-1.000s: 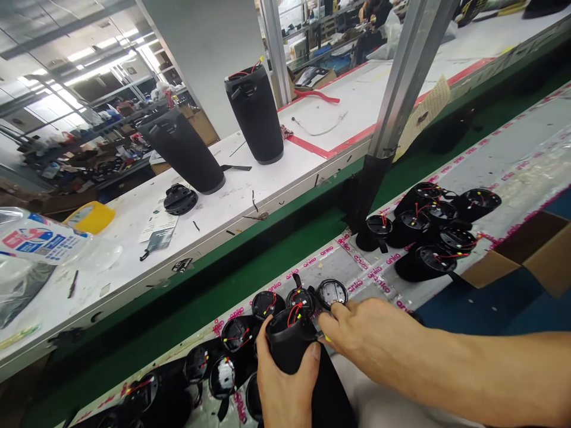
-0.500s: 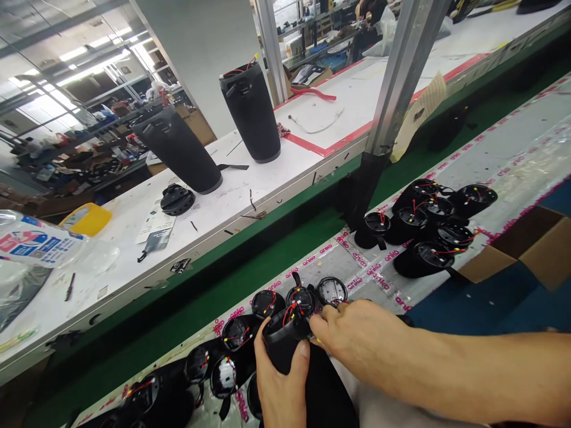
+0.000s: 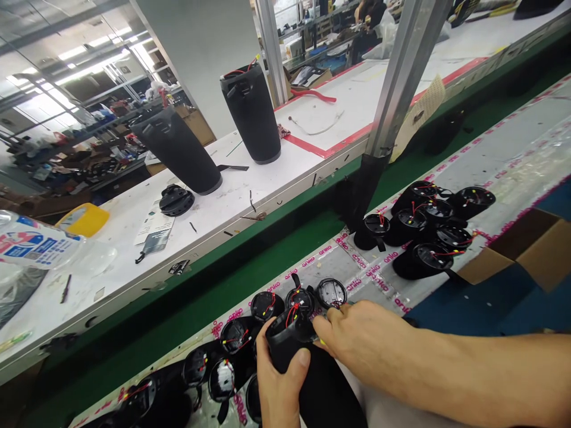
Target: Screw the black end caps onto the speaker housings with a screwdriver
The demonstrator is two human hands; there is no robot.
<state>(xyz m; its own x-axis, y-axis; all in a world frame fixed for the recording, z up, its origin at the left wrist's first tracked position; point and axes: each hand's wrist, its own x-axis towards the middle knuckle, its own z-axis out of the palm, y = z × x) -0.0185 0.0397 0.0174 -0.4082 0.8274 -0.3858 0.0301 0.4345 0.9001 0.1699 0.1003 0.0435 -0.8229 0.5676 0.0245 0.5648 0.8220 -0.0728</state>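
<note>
A black fabric-covered cylinder (image 3: 329, 386), which looks like a speaker body, leans in front of me with its open end up. Red wires (image 3: 292, 310) rise at its open end. My left hand (image 3: 282, 380) is wrapped around it just below the rim, thumb on the near side. At the rim's right side my right hand (image 3: 352, 326) is closed, fingers curled and pointing left. A small yellow bit shows under those fingers; whatever they grip is hidden. Right behind the held body stand similar open cylinders (image 3: 267, 305) with wires, one showing a pale inside (image 3: 331, 293).
More wired cylinders stand in a group (image 3: 423, 261) to the right, beside an open cardboard box (image 3: 504, 238). On the white bench (image 3: 214, 220) are two upright cylinders (image 3: 252, 113), a black round cap (image 3: 176, 201), yellow tape (image 3: 84, 220) and a plastic bottle (image 3: 40, 241). A metal post (image 3: 401, 77) rises there.
The held cylinder has tipped slightly, its open end shifting a little right. Both hands have moved slightly with it and keep their places at the rim.
</note>
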